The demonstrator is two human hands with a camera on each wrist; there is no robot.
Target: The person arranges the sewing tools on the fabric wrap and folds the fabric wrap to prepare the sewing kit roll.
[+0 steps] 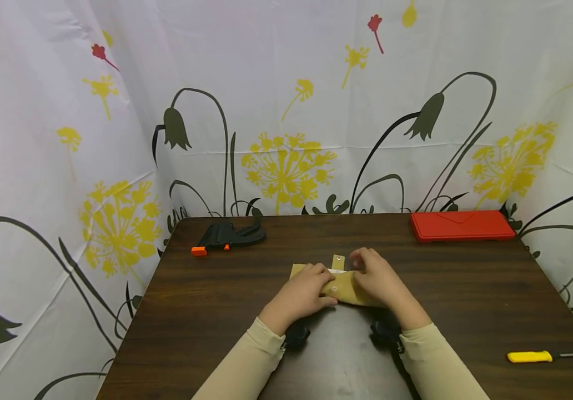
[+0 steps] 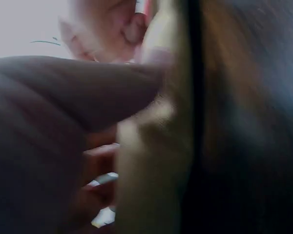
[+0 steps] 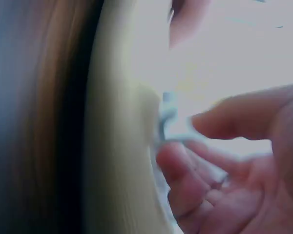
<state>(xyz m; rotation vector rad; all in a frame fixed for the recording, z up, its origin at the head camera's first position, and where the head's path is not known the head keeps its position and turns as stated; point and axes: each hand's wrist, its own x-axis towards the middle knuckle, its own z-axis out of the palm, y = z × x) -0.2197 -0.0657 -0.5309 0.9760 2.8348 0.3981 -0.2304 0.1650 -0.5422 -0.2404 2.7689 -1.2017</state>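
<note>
A tan pouch with a snap button lies at the middle of the table, its small strap pointing away from me. My left hand holds the pouch's left part. In the left wrist view its thumb lies along the near side, with fingers behind. At the pouch's right side is my right hand, its fingers loosely bent by the upper edge. The right wrist view shows a gap between thumb and forefinger. A small blurred grey-blue piece shows at the pouch's edge there.
A black clamp with orange pads lies at the back left of the dark wooden table. Toward the back right is a red case. A yellow-handled screwdriver lies near the right edge. A flowered curtain hangs behind.
</note>
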